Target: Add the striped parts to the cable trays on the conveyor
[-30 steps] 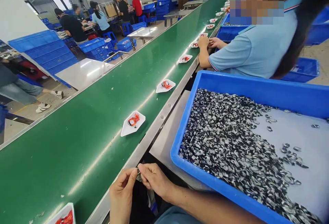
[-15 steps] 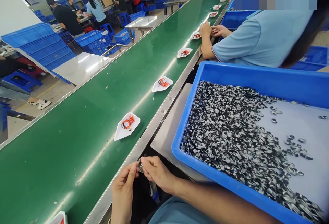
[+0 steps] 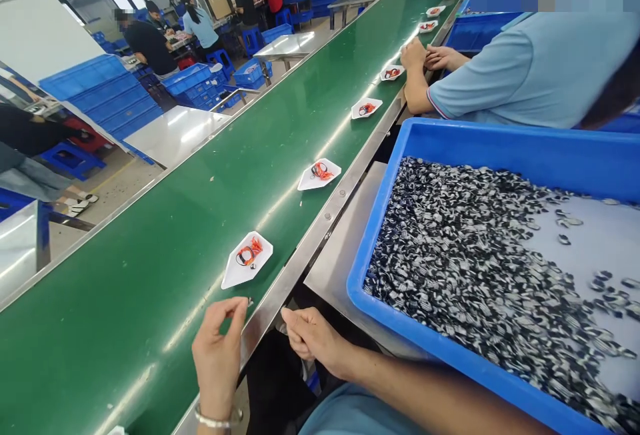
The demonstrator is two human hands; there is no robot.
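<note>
Head view: left hand (image 3: 219,355) pinching tiny silver metal part (image 3: 249,301) at fingertips, just beside white diamond-shaped tray (image 3: 247,260) on green conveyor belt (image 3: 125,302); right hand (image 3: 313,338) half open, empty. Tight fingertip pinch suits so small a part.

To your left, a conveyor belt (image 3: 150,235) carries a row of trays (image 3: 245,268). To your right sits a bin (image 3: 383,208) of small parts (image 3: 465,262), a co-worker (image 3: 530,75) beyond it beside the belt.
</note>
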